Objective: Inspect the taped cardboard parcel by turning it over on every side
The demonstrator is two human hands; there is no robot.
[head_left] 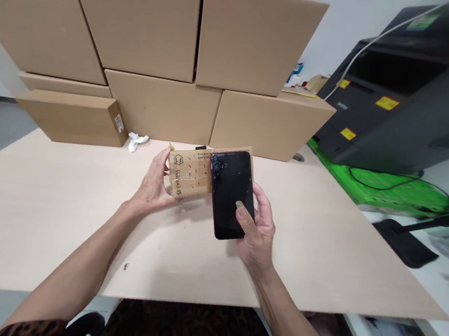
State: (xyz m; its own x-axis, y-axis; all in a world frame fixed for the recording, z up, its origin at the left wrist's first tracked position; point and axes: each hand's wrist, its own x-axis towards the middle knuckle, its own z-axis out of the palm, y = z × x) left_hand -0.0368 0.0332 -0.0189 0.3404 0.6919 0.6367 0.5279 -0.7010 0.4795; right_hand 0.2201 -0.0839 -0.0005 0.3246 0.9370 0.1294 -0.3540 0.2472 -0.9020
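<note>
My left hand (152, 184) grips the left end of a small brown cardboard parcel (189, 173) printed with "SF EXPRESS", holding it just above the light wooden table (59, 213). A black smartphone (230, 193) with a red edge sits in my right hand (257, 227), fingers wrapped behind it and the thumb pressed on its dark screen. The phone overlaps the right end of the parcel and hides that part.
Several large plain cardboard boxes (169, 47) are stacked along the table's far edge. A crumpled white scrap (136, 141) lies at their foot. A black printer (413, 98) stands at the right on a green mat (389, 191) with a black cable.
</note>
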